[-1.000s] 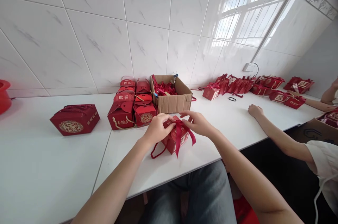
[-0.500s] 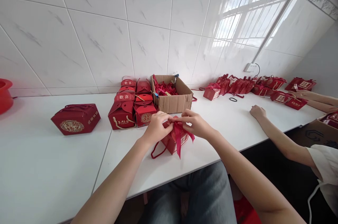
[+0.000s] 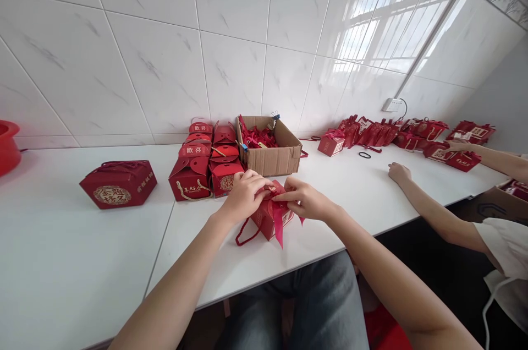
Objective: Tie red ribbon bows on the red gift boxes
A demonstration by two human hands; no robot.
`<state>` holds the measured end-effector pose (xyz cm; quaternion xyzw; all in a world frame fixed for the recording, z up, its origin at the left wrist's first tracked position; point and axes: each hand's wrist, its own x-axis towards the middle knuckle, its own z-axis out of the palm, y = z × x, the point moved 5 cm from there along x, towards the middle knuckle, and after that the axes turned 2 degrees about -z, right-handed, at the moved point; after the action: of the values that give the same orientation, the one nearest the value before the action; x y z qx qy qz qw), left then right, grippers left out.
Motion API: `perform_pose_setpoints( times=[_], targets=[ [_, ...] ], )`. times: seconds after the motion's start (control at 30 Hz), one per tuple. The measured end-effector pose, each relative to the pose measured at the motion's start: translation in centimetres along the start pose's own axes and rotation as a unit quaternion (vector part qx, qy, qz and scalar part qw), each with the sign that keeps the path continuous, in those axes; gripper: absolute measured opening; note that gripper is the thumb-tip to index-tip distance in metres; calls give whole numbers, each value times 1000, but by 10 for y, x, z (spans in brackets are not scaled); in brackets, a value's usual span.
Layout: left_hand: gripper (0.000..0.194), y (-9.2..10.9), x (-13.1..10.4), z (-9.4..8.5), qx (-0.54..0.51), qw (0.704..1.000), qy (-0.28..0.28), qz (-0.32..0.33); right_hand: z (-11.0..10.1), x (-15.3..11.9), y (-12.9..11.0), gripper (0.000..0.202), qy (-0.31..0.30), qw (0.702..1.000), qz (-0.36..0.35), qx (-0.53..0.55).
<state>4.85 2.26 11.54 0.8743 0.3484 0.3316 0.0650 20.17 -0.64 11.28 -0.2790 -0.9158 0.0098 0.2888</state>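
In front of me on the white table stands a small red gift box [image 3: 266, 222] with gold print. A shiny red ribbon [image 3: 279, 225] is at its top, one tail hanging down the near side. My left hand [image 3: 246, 196] is closed at the top left of the box, thumb and fingers pinching the ribbon. From the right, my right hand [image 3: 308, 199] pinches the ribbon too, its index finger stretched across the top. The fingers partly hide the ribbon's knot. A dark red cord handle [image 3: 247, 233] loops out to the left onto the table.
Behind the hands are red boxes [image 3: 190, 178] in rows and a cardboard box [image 3: 272, 161] of red ribbons. A larger red box [image 3: 118, 185] sits left. A co-worker's hand [image 3: 399, 172] rests at right, near a black ring [image 3: 364, 155] and more red boxes [image 3: 438, 152].
My right hand has shifted slightly down at the ribbon, its fingers more curled. My left hand stays at the box top. At far right, a co-worker's hand has moved onto a red box.
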Motion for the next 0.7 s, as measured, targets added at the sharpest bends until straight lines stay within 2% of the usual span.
perform_pose_setpoints(
  times=[0.2, 0.3, 0.4, 0.5, 0.57, 0.7],
  targets=[
    [32, -1, -1, 2, 93, 995, -3, 29, 0, -2, 3, 40, -30, 999, -15, -6],
    [34, -2, -1, 2, 103, 994, -1, 20, -2, -5, 6, 42, -39, 999, -6, -13],
    [28, -4, 0, 2, 49, 998, -13, -21, -4, -5, 5, 45, -27, 1000, -2, -13],
    [17, -5, 0, 4, -33, 996, -30, -82, -7, -3, 3, 52, 17, 1000, 20, -7],
    [12, -5, 0, 7, -81, 989, -41, -115, -9, -2, 5, 57, 34, 998, 57, 1],
    [13, -6, -1, 13, -164, 973, -59, -152, -6, -4, 14, 55, 9, 988, 149, 24]
  ],
)
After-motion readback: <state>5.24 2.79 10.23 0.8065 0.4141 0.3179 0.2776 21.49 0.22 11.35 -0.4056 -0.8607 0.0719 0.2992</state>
